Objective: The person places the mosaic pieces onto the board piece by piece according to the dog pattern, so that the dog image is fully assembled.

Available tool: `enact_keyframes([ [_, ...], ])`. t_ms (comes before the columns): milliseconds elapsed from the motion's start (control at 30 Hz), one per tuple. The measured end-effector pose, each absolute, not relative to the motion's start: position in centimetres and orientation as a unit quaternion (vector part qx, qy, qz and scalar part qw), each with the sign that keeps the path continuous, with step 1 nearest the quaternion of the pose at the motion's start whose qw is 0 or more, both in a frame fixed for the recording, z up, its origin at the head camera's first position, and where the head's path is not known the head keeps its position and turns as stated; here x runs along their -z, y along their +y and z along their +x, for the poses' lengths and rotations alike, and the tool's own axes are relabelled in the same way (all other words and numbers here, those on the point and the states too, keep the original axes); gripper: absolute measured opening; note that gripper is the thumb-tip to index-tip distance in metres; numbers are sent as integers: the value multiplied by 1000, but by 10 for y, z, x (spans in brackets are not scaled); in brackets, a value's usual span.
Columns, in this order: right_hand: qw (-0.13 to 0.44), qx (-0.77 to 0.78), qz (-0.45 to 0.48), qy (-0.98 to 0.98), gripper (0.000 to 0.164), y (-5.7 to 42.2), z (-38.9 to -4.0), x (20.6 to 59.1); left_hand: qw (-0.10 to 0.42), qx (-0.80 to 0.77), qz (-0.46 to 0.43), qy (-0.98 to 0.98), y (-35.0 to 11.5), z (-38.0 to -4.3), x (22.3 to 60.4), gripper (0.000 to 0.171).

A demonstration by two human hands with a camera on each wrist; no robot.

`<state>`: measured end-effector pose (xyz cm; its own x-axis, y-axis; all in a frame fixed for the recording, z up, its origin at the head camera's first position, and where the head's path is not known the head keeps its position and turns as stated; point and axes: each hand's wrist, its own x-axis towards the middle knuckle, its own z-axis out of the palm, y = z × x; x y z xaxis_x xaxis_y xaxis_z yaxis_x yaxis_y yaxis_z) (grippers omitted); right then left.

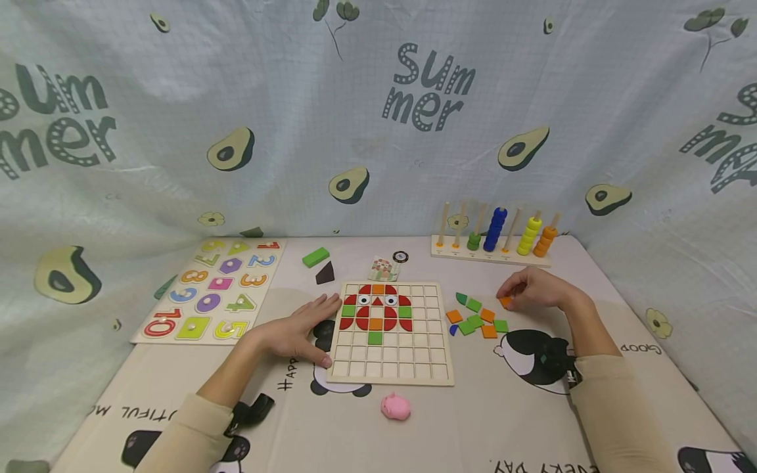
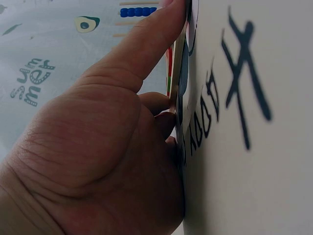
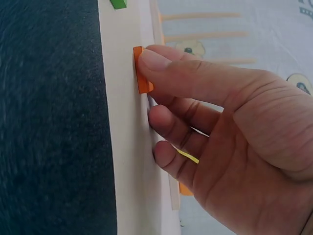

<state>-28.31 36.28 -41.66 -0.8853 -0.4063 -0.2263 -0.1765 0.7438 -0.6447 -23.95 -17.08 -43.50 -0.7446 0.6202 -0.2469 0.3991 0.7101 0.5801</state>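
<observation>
In the head view a wooden grid board point(image 1: 422, 355) lies mid-table, with red, green, orange and eye tiles forming an owl-like figure in its upper left. Against the board's left edge rests my left hand point(image 1: 301, 328), fingers spread and thumb near the lower corner; its palm fills much of the left wrist view. To the right, my right hand point(image 1: 535, 289) pinches an orange square tile point(image 3: 142, 71) between thumb and index finger, close over the table. Loose green tiles point(image 1: 475, 321), orange tiles point(image 1: 489, 332) and a blue piece point(image 1: 453, 330) lie between that hand and the board.
A number puzzle board point(image 1: 204, 295) lies at the left. Behind the grid are a green block point(image 1: 316, 257), a dark wedge point(image 1: 325, 273), a picture card point(image 1: 384, 269) and a round disc point(image 1: 400, 257). A bead-peg rack point(image 1: 491, 255) stands back right; a pink pig figure point(image 1: 395, 406) sits in front.
</observation>
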Motion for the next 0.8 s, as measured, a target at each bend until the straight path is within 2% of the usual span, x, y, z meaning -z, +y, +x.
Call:
enact_keyframes([
  [500,126,369,-145,910,11,360,-290,417,217,-254,278,901,-170,-240,436,115],
  [733,94,416,-182,886,23,324,-290,403,218,-256,280,899,-170,-240,435,115],
  [800,90,426,-201,877,21,308,-288,398,218,-255,281,899,-170,-240,436,115],
])
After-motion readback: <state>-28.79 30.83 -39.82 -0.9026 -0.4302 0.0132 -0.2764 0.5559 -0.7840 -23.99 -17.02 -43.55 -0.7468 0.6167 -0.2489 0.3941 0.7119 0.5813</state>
